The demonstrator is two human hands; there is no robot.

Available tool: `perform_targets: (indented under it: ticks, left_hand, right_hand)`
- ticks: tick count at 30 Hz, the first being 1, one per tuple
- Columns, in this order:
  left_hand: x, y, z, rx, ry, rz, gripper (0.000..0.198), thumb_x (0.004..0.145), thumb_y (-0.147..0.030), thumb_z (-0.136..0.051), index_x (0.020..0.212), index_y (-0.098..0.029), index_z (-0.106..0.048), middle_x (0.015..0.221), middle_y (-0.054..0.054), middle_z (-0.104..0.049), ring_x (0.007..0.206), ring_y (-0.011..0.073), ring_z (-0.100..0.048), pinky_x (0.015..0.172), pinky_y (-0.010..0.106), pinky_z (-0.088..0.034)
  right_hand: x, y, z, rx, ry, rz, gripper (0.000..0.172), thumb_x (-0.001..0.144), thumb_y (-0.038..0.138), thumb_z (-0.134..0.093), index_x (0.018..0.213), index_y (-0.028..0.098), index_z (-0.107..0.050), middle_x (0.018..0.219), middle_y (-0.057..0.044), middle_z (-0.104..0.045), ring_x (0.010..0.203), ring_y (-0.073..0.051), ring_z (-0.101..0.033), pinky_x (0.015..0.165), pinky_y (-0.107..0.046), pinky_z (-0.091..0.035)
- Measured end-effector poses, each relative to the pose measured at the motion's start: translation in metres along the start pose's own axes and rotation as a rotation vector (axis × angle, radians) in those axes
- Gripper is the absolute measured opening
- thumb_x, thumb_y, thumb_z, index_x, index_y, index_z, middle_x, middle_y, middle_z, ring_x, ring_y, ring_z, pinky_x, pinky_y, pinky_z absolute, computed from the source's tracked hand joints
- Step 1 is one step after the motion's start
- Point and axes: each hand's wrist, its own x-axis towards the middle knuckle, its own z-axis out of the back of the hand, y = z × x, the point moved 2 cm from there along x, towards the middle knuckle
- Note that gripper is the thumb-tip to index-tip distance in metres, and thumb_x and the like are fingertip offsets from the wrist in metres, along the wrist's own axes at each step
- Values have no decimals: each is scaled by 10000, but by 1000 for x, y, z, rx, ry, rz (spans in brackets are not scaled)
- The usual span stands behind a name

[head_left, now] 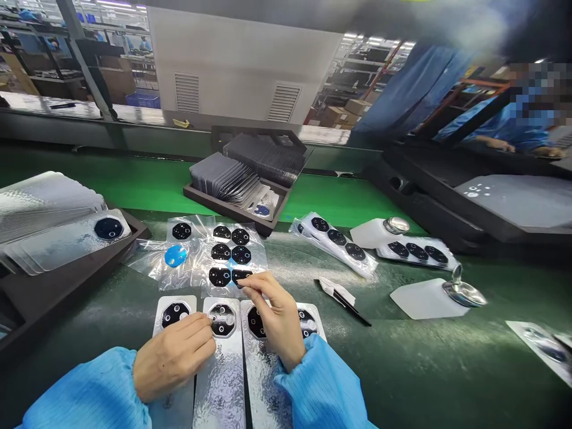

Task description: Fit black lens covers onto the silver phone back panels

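Note:
Several silver phone back covers (221,369) lie side by side in front of me, each with a round black camera ring. My left hand (172,354) rests closed on them, its fingertips against the second cover's camera ring (222,319). My right hand (274,316) reaches over the covers and pinches a black lens piece (241,276) at the near edge of a clear plastic sheet (230,256) that carries several such pieces. Both sleeves are blue.
A black tray (67,262) of stacked covers stands at left. Another tray (245,208) of grey sheets sits behind the plastic sheet. Strips of lens pieces (335,238), a black pen-like tool (351,305) and white dispensers (429,298) lie right. A person in blue sits far right.

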Motion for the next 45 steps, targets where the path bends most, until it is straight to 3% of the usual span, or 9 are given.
perform_targets:
  ticks: [8,14,18,23,28,34,38,43,45]
  left_hand:
    - [-3,8,-5,-259,28,85,157,924,-60,-411,843,-161,-501,879,65,-602,952,203,-577,910,407,-528]
    - [-8,13,16,-396,-113,158,125,903,-45,-474,917,-160,-522,891,50,-625,944,177,-594,958,399,-500]
    - [-25,18,29,-312,-134,154,153,882,-14,-496,929,-146,-556,918,55,-654,955,177,-625,1003,397,-478]
    - [-51,24,34,-223,-183,191,157,876,4,-523,929,-129,-585,898,52,-672,948,169,-641,983,376,-481]
    - [-60,30,35,-277,-249,294,160,862,1,-562,948,-129,-594,860,43,-659,953,180,-630,956,386,-482]
    - [-56,32,32,-354,-222,273,167,858,13,-534,929,-129,-585,830,47,-647,904,171,-622,879,356,-512]
    - [-54,26,32,-315,-205,209,132,878,-19,-511,882,-137,-572,782,38,-649,821,146,-638,849,339,-536]
    - [-56,17,31,-110,-172,123,146,904,-54,-506,806,-142,-570,704,17,-661,823,144,-672,924,367,-532]
    - [-57,15,31,-67,-176,105,143,891,-42,-527,792,-134,-574,718,23,-677,844,151,-683,947,378,-528]
  right_hand:
    - [2,-12,13,300,43,-210,242,913,339,-571,1097,211,-662,902,-32,-636,742,-137,-602,683,-279,-510]
    - [-5,-11,11,282,-139,-349,205,778,324,-723,717,188,-583,585,45,-574,480,-89,-522,483,-207,-429]
    - [-9,1,12,104,-134,-235,127,792,244,-692,687,195,-639,515,55,-591,445,-91,-536,478,-199,-433]
    - [-12,9,16,-57,-131,-45,251,921,251,-558,694,204,-655,469,65,-561,446,-85,-555,500,-183,-450]
    - [-18,2,18,-64,-226,-72,296,994,261,-447,820,203,-679,500,61,-550,434,-72,-513,464,-186,-413]
    - [-13,-5,18,-96,-283,-25,227,957,212,-522,1097,251,-697,803,-6,-621,693,-122,-575,599,-250,-467]
    - [-10,-12,16,-89,-296,-37,296,869,208,-656,1162,254,-661,908,-22,-610,812,-149,-578,679,-279,-485]
    - [-14,-19,14,-33,-293,-106,75,861,275,-669,838,211,-637,724,21,-579,646,-116,-551,590,-238,-448]
    - [-15,-20,14,-42,-227,-111,161,893,286,-626,754,209,-604,640,40,-540,578,-103,-508,547,-229,-413]
